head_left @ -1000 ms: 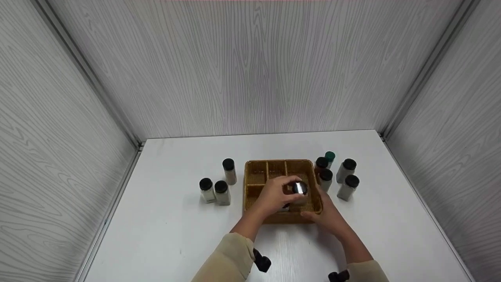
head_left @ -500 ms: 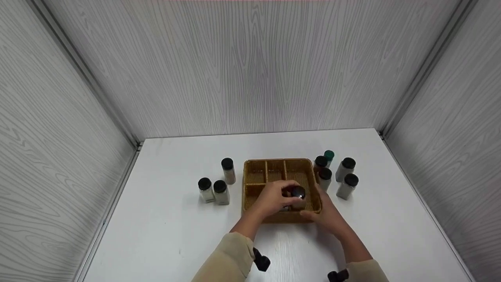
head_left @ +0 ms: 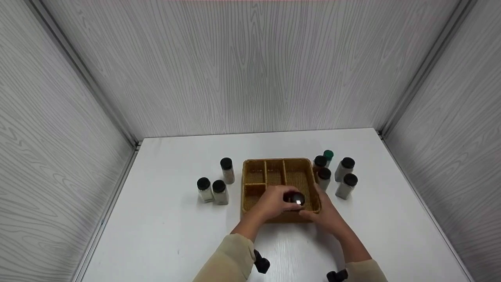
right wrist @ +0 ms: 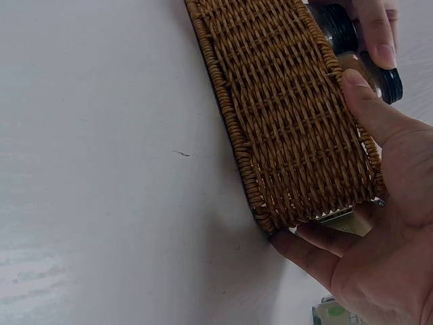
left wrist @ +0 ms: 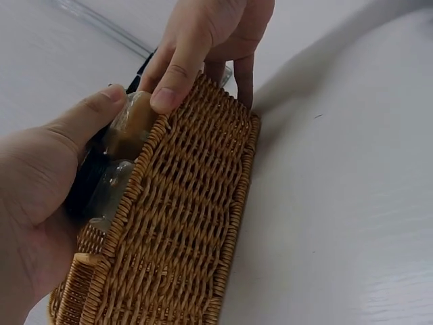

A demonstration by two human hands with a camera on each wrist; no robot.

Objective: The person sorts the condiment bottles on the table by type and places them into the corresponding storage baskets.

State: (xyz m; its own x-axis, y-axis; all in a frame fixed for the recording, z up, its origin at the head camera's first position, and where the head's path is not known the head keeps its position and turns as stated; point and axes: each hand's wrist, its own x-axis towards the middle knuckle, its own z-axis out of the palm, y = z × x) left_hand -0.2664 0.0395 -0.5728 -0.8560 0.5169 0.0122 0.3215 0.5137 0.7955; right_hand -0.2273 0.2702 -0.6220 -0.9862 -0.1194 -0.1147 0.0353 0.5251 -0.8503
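Observation:
A brown wicker basket (head_left: 299,176) with compartments sits mid-table. In its front right part, my left hand (head_left: 274,201) pinches a spice jar (head_left: 298,198) by its black cap; in the right wrist view the jar (right wrist: 358,64) shows brownish contents. Beside it in the basket is a second black-capped jar (left wrist: 111,189), partly hidden by the left hand. My right hand (head_left: 328,213) grips the basket's front right corner, thumb over the rim and fingers against the outer side, as the right wrist view shows the hand (right wrist: 399,196).
Left of the basket stand a jar with pinkish contents (head_left: 227,171) and two paler jars (head_left: 204,190) (head_left: 220,192). Several jars stand close along its right side, among them a green-capped one (head_left: 328,156) and a grey one (head_left: 346,186). Panel walls (head_left: 250,70) enclose the white table (head_left: 164,219).
My left hand has lowered the jar and shifted it toward the basket's front edge. My right hand keeps its grip on the corner.

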